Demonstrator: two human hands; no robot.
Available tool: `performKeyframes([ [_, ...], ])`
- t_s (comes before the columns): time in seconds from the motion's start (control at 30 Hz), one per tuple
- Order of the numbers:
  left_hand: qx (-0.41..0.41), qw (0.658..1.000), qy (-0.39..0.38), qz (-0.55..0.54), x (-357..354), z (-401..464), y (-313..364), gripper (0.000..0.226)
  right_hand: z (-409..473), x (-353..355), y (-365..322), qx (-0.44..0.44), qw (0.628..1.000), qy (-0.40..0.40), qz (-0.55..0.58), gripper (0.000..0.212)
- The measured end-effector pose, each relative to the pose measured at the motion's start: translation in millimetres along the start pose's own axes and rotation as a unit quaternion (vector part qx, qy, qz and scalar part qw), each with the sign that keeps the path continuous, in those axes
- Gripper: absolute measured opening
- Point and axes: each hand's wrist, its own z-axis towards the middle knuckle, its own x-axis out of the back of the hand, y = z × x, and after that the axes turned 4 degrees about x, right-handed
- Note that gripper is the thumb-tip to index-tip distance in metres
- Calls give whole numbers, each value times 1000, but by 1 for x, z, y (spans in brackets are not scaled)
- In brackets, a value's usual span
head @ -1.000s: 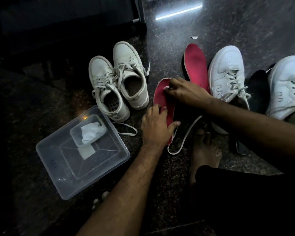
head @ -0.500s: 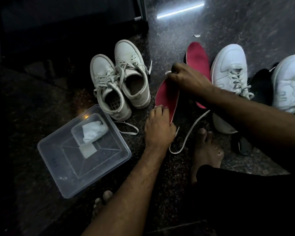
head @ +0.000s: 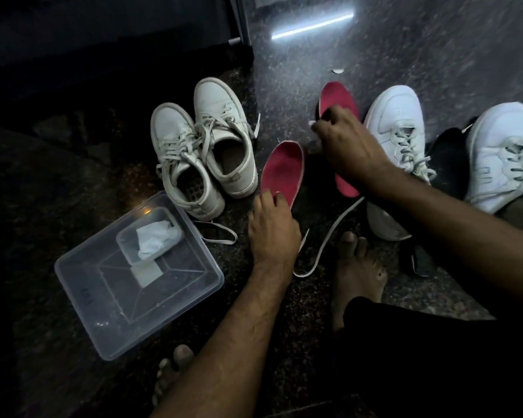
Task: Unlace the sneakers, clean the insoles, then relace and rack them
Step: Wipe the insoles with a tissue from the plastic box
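Two red insoles lie on the dark floor. My left hand (head: pixel 272 233) presses its fingertips on the heel end of the nearer red insole (head: pixel 283 170). My right hand (head: pixel 347 146) pinches a small white wipe (head: pixel 312 125) and hovers over the farther red insole (head: pixel 335 95), covering its middle. A laced off-white sneaker pair (head: pixel 200 146) stands to the left of the insoles. Two brighter white sneakers (head: pixel 396 116) (head: pixel 501 152) sit to the right, with a black insole (head: pixel 447 152) between them. A loose white lace (head: pixel 329 233) trails on the floor beside my left hand.
A clear plastic box (head: pixel 109 312) sits at the lower left, holding a small tub with a crumpled white wipe (head: pixel 154 236). My bare feet (head: pixel 357 273) (head: pixel 169 369) rest on the floor near the lace and the box. Dark furniture fills the upper left.
My right hand lifted off the nearer red insole and moved up and right over the farther one, still pinching the wipe. My left hand slid back toward the nearer insole's heel.
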Motion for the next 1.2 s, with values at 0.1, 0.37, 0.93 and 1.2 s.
performKeyframes([
  [0.1, 28, 1000, 4, 2, -5, 6, 3, 64, -19, 2, -2, -73, 993, -91, -19, 28],
  [0.37, -66, 991, 30, -115, -20, 10, 14, 51, -53, -17, -8, -98, 989, -112, 23, 26],
  [0.93, 5, 967, -35, -252, -17, 8, 30, 40, -81, 5, -32, -133, 956, -116, 233, 38],
  [1.2, 7, 969, -5, -246, -9, -13, 35, 16, -55, 27, 7, -169, 948, 82, 257, 26],
])
